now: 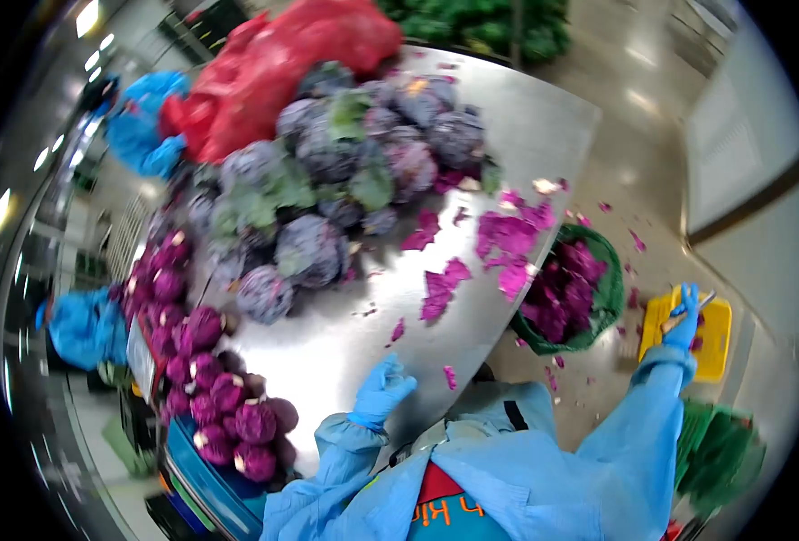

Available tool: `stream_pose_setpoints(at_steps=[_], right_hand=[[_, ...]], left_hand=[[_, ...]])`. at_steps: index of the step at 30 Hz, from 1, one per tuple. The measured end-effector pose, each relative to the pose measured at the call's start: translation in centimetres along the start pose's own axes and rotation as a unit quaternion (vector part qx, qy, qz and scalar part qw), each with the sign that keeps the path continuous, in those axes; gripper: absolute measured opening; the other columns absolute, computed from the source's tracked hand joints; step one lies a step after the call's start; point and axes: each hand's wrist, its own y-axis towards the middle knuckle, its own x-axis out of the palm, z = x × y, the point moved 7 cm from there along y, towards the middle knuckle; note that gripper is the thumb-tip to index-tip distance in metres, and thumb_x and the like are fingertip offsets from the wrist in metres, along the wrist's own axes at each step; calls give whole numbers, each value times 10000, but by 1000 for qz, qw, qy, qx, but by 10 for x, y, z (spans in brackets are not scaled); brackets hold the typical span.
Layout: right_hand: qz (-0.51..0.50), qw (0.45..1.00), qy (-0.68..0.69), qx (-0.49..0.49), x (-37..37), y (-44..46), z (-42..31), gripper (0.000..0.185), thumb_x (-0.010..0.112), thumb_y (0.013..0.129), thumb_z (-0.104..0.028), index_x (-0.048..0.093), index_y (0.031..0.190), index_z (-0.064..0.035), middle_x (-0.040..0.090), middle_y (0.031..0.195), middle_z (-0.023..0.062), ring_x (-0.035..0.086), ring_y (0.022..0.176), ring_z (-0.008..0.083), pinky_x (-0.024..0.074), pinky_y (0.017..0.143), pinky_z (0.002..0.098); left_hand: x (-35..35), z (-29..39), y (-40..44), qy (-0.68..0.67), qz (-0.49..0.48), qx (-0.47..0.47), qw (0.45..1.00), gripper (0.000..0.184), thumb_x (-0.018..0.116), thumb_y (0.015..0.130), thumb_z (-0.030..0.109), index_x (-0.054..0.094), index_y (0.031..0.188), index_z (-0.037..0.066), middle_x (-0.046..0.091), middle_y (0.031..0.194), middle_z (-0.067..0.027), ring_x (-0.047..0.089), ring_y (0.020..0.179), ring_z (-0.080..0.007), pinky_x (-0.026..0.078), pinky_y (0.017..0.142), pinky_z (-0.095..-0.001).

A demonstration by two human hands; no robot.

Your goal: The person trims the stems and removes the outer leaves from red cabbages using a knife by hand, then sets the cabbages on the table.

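A bare metal table [526, 117] fills the middle of the scene, its far right corner jutting over a scrap-strewn floor [643, 171]. A large red bag [264, 72] slumps across its far left end. Beside that bag spreads a heap of untrimmed purple cabbages [314, 248], some wearing loose grey-green leaves [372, 185]. Smaller, glossy trimmed cabbages [255, 422], pale at the cut ends, are piled along the near left side, by a blue bin [197, 469]. Two other people in blue, one [151, 99] at the far left and one [88, 329] nearer, stand on the left beyond the produce.

Off the table's right edge, a green bin [614, 298] holds purple leaves [566, 293]; farther right sits a yellow crate [715, 347]. The right hand [682, 323], in a blue glove, shows above this crate, closed round a small knife [706, 299]. The left hand [384, 394], gloved too, is by the table's near edge — fingers loosely bent and partly apart, nothing visible in them. Torn purple scraps [440, 288] lie on the metal ahead of it.

The only legible writing is orange lettering [449, 512] on the wearer's teal shirt — upside down, seemingly "h kin", partly covered by the blue coat [544, 469].
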Motion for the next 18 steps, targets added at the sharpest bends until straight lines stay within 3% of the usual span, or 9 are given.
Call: stream_pose_setpoints(at_steps=[1,4,5,8,10,12,14,16,18], right_hand=[[-44,999,4,20,53,-26,14,583,600,830,-108,442,1390,-76,613,1092,26,405,627,6,300,501,152],[-130,986,-51,93,174,-81,66,643,575,828,-131,386,1441,-101,540,1321,88,473,688,50,377,576,142],[-230,967,-104,48,203,-85,88,639,588,793,-72,428,1412,-60,580,1260,93,533,781,83,417,637,142],[-402,904,-142,19,323,-169,121,527,569,824,-17,515,1348,-47,583,1264,32,549,962,96,467,765,213],[-497,849,-178,28,375,-227,147,530,590,833,-34,523,1356,-86,575,1230,-6,529,959,115,457,865,271],[-521,823,-183,131,406,-286,164,513,585,844,-48,541,1350,-116,567,1049,-23,508,842,73,453,750,207],[-558,783,-189,198,415,-312,183,528,577,842,-49,519,1362,-117,564,1180,-12,530,867,105,472,752,234],[-509,794,-231,240,393,-289,216,492,558,854,-28,538,1340,-104,545,1014,-37,479,723,33,429,619,180],[-409,867,-237,158,366,-241,225,454,493,872,21,539,1313,-79,567,1113,-16,468,693,45,430,592,184]], left_hand=[[-7,-16,-2,62,18,-4,998,908,772,773,339,285,1450,-22,500,1297,-173,529,1136,-280,456,934,-350],[-23,-56,-5,136,140,63,979,1149,807,681,416,117,1480,-38,368,1386,-250,371,1273,-377,340,1059,-425],[-24,-43,-11,179,191,75,962,1229,817,646,431,55,1488,-41,307,1428,-281,284,1342,-413,280,1113,-450],[-4,-24,30,279,252,136,917,1076,776,745,262,57,1507,15,313,1445,-254,189,1406,-385,258,1127,-455],[49,-10,89,272,67,323,904,886,698,810,216,174,1499,26,242,1517,-218,183,1425,-356,246,1134,-441],[92,34,105,29,-176,281,943,723,612,861,207,272,1471,21,295,1506,-192,282,1395,-321,268,1128,-420],[116,38,124,33,-260,274,925,681,589,861,245,321,1446,23,405,1443,-192,399,1333,-306,318,1104,-391],[51,80,88,206,-141,218,944,585,610,845,287,463,1354,39,560,1290,-178,553,1170,-300,415,1011,-389],[-34,69,95,230,43,168,958,474,677,809,278,594,1217,51,612,1192,-170,611,1040,-313,465,932,-404]])
